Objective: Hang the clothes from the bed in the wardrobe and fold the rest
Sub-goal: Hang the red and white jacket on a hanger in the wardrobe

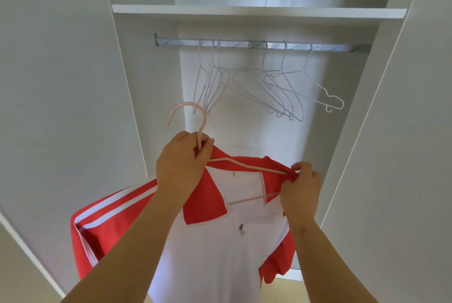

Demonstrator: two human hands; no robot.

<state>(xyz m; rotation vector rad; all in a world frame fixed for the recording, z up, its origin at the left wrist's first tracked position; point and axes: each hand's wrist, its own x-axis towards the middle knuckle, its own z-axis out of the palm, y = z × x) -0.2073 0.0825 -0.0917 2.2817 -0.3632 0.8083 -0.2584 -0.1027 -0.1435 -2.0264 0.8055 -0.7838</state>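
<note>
The left hand (182, 163) has its fingers curled tight round the neck of a pink hanger (195, 116), thumb pressed against the stem, hook standing free above. The right hand (302, 187) pinches the red shoulder of a red-and-white jacket (220, 249) against the hanger's far end. The jacket hangs in front of the open wardrobe (256, 12), below the rail (244, 44) with its empty wire hangers (281, 87).

A home bedroom – open wardrobe (244, 12), rail (244, 44) hung with wire hangers (281, 87)
</note>
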